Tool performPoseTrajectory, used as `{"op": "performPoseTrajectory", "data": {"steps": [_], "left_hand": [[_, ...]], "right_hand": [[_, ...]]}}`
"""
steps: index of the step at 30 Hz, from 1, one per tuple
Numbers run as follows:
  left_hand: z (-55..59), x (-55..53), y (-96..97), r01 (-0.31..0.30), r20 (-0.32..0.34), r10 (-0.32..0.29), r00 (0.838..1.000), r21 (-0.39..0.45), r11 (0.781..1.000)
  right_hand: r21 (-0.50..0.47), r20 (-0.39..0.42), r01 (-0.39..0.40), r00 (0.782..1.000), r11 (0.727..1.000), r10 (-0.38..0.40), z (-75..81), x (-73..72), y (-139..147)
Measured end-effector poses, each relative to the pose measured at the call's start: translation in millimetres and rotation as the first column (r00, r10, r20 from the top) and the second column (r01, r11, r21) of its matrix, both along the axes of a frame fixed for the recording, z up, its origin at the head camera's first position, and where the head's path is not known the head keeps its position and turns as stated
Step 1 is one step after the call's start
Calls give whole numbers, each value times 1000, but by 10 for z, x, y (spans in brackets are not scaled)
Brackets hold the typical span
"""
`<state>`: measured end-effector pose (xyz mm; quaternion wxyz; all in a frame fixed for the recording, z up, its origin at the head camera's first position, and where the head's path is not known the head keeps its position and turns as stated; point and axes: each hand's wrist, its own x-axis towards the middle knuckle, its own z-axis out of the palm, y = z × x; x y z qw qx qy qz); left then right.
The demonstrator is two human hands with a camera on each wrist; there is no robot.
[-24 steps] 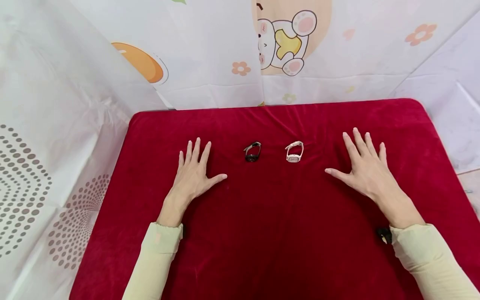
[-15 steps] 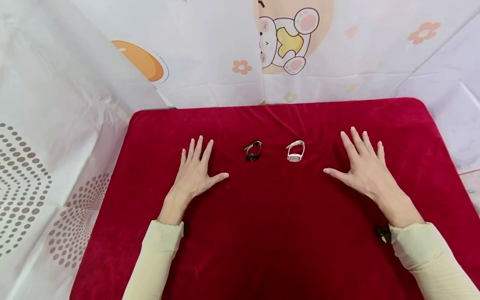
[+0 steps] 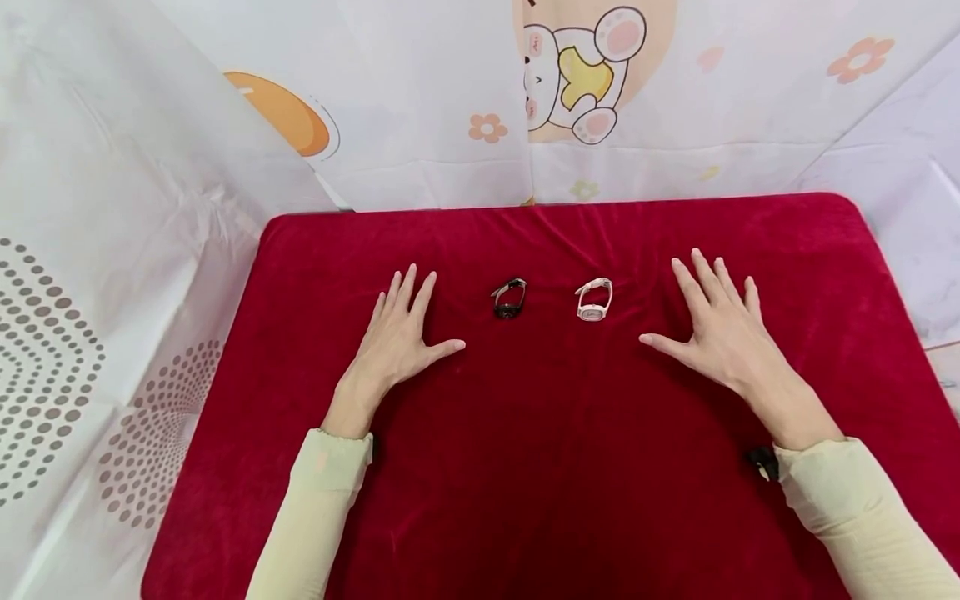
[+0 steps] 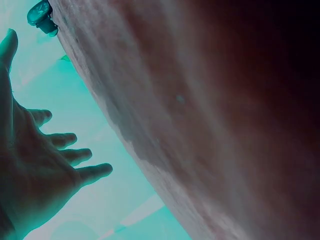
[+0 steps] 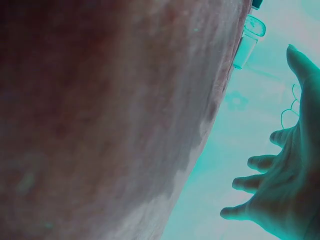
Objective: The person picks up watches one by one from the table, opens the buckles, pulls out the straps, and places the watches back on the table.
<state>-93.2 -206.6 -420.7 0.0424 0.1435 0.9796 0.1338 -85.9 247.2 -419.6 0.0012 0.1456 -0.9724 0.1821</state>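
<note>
Two wristwatches stand side by side on the red cloth in the head view. The black watch (image 3: 507,311) is left of centre and the white watch (image 3: 592,313) right of it, each with its strap looped behind the face. My left hand (image 3: 395,342) is spread palm down to the left of the black watch, thumb pointing toward it. On the other side, my right hand (image 3: 723,333) is spread with its thumb toward the white watch. Neither hand touches a watch. The left wrist view shows the black watch (image 4: 40,14) at the top; the right wrist view shows the white watch (image 5: 254,27).
A red velvet cloth (image 3: 525,467) covers the table, slightly creased near its back edge. Behind it hangs a white curtain (image 3: 420,83) with cartoon prints. Another white sheet with dots (image 3: 45,350) hangs along the left side.
Both hands have shifted slightly inward, toward the watches. The head view has tilted a little. The watches keep their places on the cloth.
</note>
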Motion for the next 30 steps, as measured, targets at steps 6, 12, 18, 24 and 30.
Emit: {"op": "performPoseTrajectory", "data": {"steps": [6, 12, 18, 24, 30], "left_hand": [[29, -85, 118, 61, 0, -61, 998, 18, 998], [50, -187, 204, 90, -20, -89, 996, 40, 995], [37, -256, 298, 129, -45, -126, 991, 58, 990], [58, -306, 392, 169, -80, -163, 983, 75, 983], [81, -383, 478, 212, -150, -195, 969, 110, 971]], "right_hand": [[-7, -28, -33, 999, 999, 32, 23, -49, -101], [-20, -62, -53, 997, 998, 52, 48, -116, -141], [-47, -56, -56, 997, 997, 54, 50, -136, -114], [-102, -98, -83, 993, 991, 73, 29, -187, -128], [-123, -67, -89, 994, 988, 81, 32, -205, -176]]}}
